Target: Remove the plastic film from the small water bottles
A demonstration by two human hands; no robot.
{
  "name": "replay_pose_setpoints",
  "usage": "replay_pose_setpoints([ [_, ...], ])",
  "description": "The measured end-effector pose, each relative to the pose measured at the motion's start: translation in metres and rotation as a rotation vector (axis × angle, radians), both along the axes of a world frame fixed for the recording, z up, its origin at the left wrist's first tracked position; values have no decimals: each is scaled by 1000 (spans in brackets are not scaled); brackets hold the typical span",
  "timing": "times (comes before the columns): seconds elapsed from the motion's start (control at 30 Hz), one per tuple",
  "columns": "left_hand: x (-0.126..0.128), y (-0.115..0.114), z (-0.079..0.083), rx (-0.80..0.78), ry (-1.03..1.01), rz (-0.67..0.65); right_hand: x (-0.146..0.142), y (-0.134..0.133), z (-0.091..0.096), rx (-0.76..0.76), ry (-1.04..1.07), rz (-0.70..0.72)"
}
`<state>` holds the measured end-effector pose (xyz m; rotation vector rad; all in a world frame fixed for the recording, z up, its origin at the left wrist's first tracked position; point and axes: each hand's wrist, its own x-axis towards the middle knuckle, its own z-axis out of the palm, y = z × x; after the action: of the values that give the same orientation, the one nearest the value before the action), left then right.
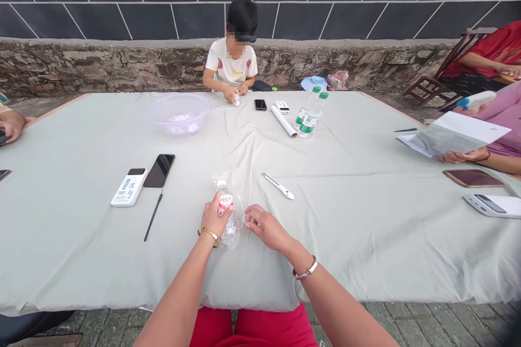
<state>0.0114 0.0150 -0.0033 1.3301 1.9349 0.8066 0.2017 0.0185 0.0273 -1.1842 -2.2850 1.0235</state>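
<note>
My left hand (215, 217) is closed round a small white bottle with a pink label (224, 200), wrapped in a clear plastic bag (233, 230), near the front edge of the table (345, 227). My right hand (266, 226) pinches the edge of that bag on the right side. A white craft knife (278, 186) lies on the cloth just beyond my right hand.
To the left lie a black phone (159, 169), a white power bank (129, 187) and a thin black stick (153, 217). Farther off are a clear plastic bowl (178, 113) and two water bottles (310, 111). A person (232, 59) sits opposite; others sit at both sides with phones and papers.
</note>
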Motion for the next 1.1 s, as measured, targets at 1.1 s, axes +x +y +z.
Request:
replay_pose_setpoints([
  [1.1, -2, 1, 9, -64, 7, -33, -4, 7, 13, -102, -51, 332],
])
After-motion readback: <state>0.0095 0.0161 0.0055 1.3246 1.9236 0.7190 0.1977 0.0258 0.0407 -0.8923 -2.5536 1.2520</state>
